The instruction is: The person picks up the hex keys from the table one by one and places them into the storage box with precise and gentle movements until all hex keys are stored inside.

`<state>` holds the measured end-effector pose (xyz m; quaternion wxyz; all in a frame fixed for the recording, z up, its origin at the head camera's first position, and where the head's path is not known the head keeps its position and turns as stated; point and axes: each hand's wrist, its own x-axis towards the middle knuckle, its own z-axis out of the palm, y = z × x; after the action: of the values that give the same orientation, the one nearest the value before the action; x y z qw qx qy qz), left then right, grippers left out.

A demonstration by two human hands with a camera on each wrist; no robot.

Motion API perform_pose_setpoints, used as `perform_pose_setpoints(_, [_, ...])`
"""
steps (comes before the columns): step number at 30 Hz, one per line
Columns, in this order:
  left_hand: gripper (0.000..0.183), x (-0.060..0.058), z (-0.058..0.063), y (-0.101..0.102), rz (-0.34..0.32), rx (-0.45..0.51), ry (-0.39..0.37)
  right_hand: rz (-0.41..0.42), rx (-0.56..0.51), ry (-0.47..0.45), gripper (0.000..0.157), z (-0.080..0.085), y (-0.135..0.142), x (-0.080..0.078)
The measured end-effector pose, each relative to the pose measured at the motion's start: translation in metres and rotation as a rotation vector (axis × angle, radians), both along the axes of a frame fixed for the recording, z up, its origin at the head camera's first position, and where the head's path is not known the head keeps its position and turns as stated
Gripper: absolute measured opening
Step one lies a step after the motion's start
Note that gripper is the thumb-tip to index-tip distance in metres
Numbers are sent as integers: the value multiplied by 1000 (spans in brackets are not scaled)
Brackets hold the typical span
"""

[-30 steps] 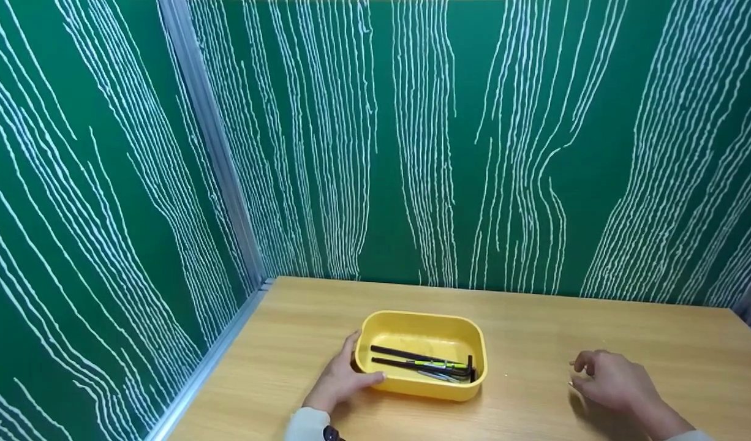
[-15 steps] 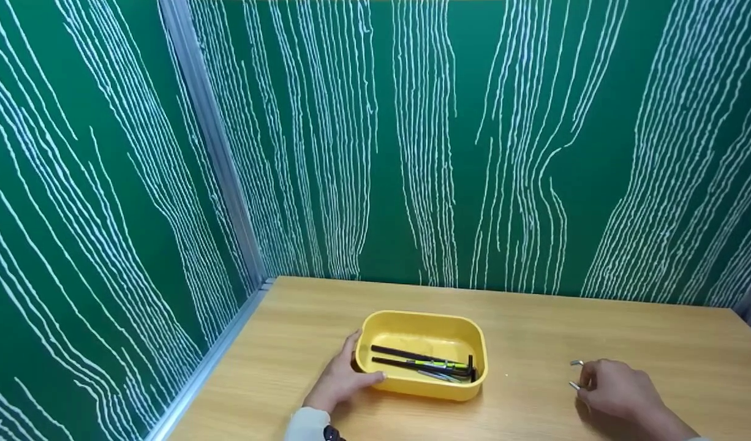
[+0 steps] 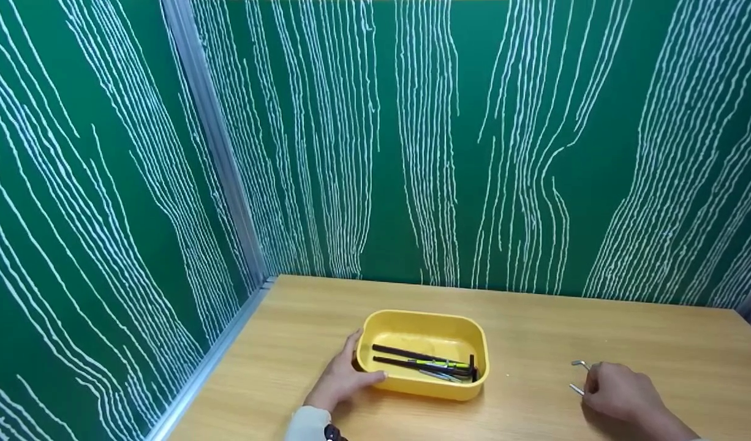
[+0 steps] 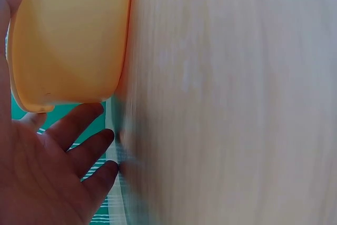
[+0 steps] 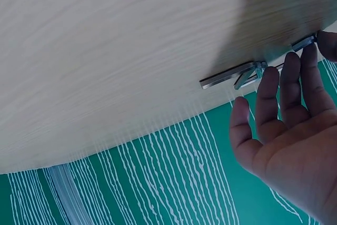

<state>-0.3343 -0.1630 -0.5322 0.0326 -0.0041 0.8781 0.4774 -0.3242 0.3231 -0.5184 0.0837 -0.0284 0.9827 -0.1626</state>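
Here's the yellow tub [image 3: 430, 392] on the desk [image 3: 522, 343], and the left hand [image 3: 343, 376] has its left end, thumb over the near rim, the other fingers loosely spread around the corner. Inside the tub lie long black hex keys [image 3: 406, 353], slanting toward its right end, where one short bent arm points up; tucked among them, a bright yellow-green piece [image 3: 437, 364] and thin silvery rods [image 3: 440, 376], partly overlapped.

Over to the right of the tub, well apart from it, the right hand [image 3: 623, 389] pinches silvery metal pieces [image 3: 576, 388] between thumb and fingers, ends poking out toward the tub, one of them bent. The hand itself blocks the rest, so how many there are, I can't tell; close up they look straight-edged and faceted.

The tub is smooth, plastic-looking, a rounded rectangle; the desk beneath it shows pale wood grain. Beyond the tub rises a green panel [image 3: 381, 257] streaked with wavy white lines, and left of it a grey metal post [image 3: 219, 110] meets a second green panel [image 3: 45, 275].
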Motion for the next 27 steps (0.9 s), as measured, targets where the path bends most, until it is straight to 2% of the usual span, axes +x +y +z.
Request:
perform_pose_setpoints(4, [105, 0, -1, 0, 8, -13, -2, -13, -11, -9, 16, -1, -1, 1])
perform_pose_setpoints(13, [105, 1, -1, -1, -10, -23, 37, 24, 56, 83, 12, -4, -3, 0])
perform_pose_setpoints(21, [103, 1, -1, 0, 10, -9, 22, -1, 17, 116, 25, 2, -10, -1])
perform_pose_setpoints(27, [108, 1, -1, 1, 18, -15, 9, -9, -14, 152, 20, 5, -18, 0])
